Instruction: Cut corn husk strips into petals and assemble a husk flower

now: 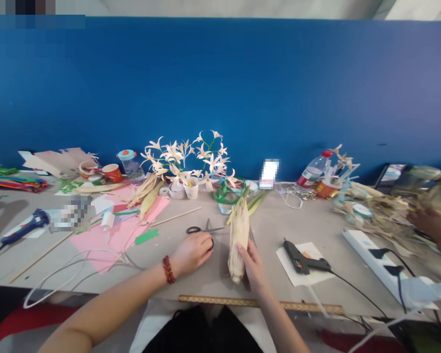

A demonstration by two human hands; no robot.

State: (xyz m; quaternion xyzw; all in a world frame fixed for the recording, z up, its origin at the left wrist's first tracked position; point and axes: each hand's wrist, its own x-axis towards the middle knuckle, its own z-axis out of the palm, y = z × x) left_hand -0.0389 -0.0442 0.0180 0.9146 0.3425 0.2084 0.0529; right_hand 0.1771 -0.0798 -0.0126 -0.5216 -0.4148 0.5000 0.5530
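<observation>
My right hand (255, 267) is wrapped around the lower right side of a pale, dried corn husk bundle (238, 235), its narrow leafy end pointing away from me. To its left, my left hand (195, 251), with a red bead bracelet at the wrist, rests low over the table. Its fingers are curled at one handle loop of the black-handled scissors (215, 229), whose blades lie spread on the tabletop. The hand partly hides that loop. Behind the bundle sits a roll of green ribbon (226, 195).
White husk flowers (176, 154) stand in small cups at the back. A glue gun (303, 260) lies on white paper at right, near a power strip (375, 269). Pink paper (95, 247) and a stick (176, 216) lie left. Another person's hand (429, 223) is far right.
</observation>
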